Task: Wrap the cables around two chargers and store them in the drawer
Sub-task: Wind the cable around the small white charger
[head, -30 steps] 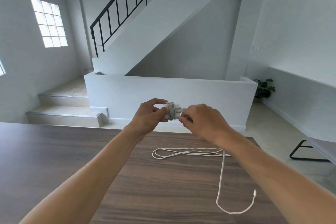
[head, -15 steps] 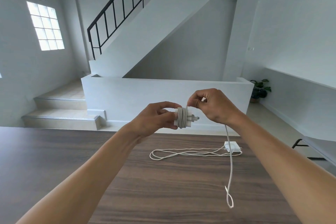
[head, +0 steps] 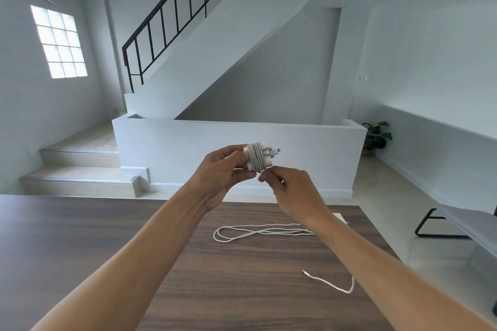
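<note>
White walls (head: 430,48), staircase (head: 223,43) with black railing (head: 161,21), bright gridded window (head: 59,41), perhaps a potted plant (head: 376,136)

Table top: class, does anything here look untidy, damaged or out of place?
Nothing is damaged or spilled. One white cable lies unwrapped in loose loops on the table, its charger half hidden behind the right forearm. The left hand grips the wound charger; the right hand pinches its loose tail, which apparently trails onto the table.
</note>
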Available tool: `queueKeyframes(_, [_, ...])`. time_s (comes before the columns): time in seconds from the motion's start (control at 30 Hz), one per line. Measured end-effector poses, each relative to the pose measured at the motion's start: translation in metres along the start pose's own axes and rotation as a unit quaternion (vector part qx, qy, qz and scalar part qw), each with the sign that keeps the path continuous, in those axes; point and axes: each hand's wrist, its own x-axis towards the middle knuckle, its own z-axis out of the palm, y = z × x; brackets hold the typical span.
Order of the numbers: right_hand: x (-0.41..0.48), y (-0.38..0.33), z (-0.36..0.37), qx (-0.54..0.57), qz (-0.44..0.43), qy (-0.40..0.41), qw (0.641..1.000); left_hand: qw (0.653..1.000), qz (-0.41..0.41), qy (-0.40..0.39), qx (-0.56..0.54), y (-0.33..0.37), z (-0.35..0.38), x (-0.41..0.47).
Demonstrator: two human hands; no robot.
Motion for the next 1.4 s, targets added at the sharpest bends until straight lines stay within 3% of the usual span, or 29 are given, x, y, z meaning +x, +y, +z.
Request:
queueKeyframes(0.27, [-0.002,-0.020,-0.016,-0.127,0.000,-0.061,0.990,0.988,0.037,0.088,0.122,-0.002,-0.001,0.006])
queueKeyframes(0.43, [0.004,-0.038,-0.038,-0.227,-0.036,-0.053,0.972,0.983,0.034,0.072,0.165,-0.004,-0.007,0.004])
queueKeyframes(0.6, [0.013,-0.043,-0.054,-0.260,-0.085,-0.042,0.961,0.967,0.048,0.027,0.249,-0.002,-0.008,0.001])
queueKeyframes(0.7, [0.018,-0.040,-0.061,-0.226,-0.090,-0.037,0.969,0.965,0.052,-0.019,0.255,0.001,-0.008,-0.002])
queueKeyframes(0.8, [0.021,-0.030,-0.060,-0.124,-0.079,-0.037,0.988,0.968,0.051,-0.041,0.244,0.005,-0.011,-0.003])
queueKeyframes(1.1, [0.027,-0.011,-0.048,0.002,-0.065,-0.028,0.997,0.968,0.037,-0.085,0.233,0.009,-0.017,-0.008])
queueKeyframes(1.4, [0.025,0.006,-0.033,0.226,0.095,-0.115,0.963,0.984,0.005,-0.129,0.123,0.009,-0.012,-0.013])
